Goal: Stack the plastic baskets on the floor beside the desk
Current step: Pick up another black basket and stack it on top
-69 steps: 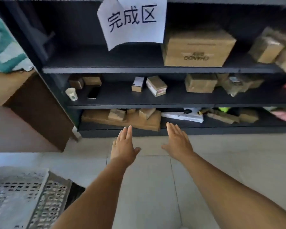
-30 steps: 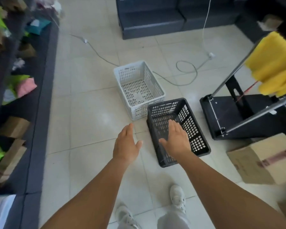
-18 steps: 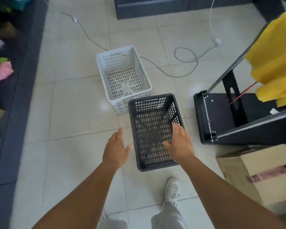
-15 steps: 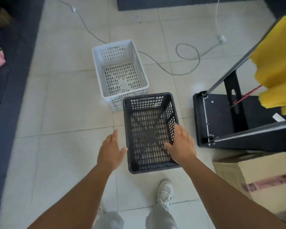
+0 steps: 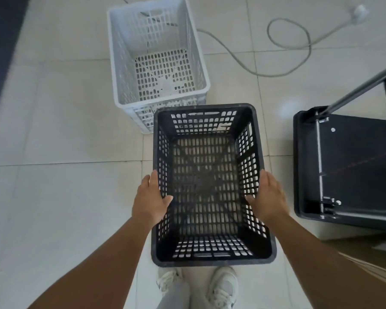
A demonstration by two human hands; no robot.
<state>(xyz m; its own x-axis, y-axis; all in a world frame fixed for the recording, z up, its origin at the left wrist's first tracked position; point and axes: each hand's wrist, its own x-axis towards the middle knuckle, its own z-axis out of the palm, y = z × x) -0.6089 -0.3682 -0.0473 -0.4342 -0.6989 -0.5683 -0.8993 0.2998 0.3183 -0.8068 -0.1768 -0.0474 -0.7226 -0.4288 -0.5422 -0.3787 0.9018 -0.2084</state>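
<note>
Where half a second earlier only the right hand (image 5: 268, 198) touched the black basket (image 5: 210, 186), both hands now clasp its long sides, the left hand (image 5: 151, 200) having closed in from the tiles, thumbs hooked over the rim and fingers down the outer walls. The basket sits on the floor (image 5: 65, 197) at the person's feet, its far corner just beside the white basket (image 5: 156, 54). A lift into the white one looks imminent.
</note>
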